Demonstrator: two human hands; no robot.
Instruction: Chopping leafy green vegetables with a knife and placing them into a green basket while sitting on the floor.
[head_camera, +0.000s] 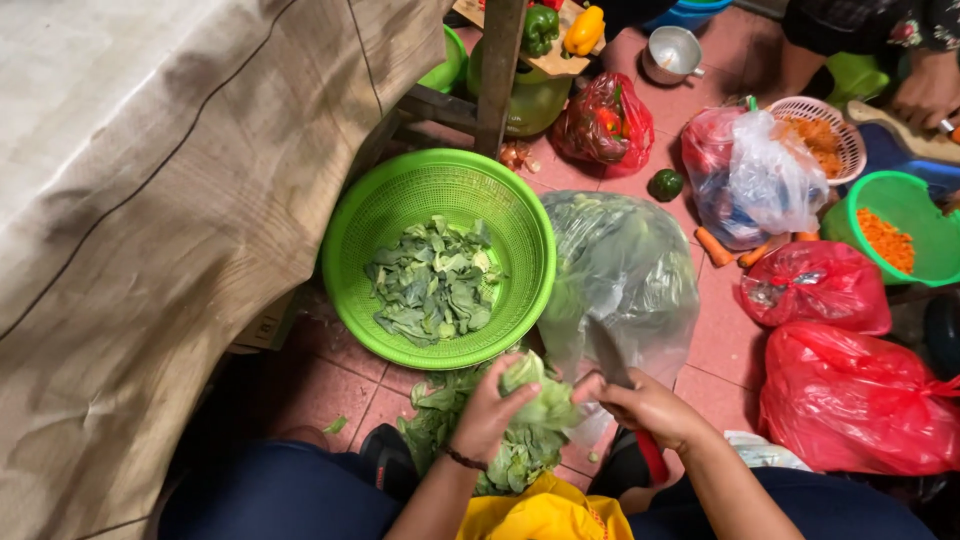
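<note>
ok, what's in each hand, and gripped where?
Left hand grips a bunch of leafy greens over its top. Right hand holds a knife by its red handle, blade up.

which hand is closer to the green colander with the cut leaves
Left. The left hand, gripping a bunch of leafy greens, sits just below the green colander rim. The right hand, holding a knife, is further right.

A perforated glossy plastic colander (440, 190) sits on matt red floor tiles (330, 385); beside it, a filmy clear plastic bag (625, 265) and, right of that, shiny red plastic bags (850, 400).
</note>
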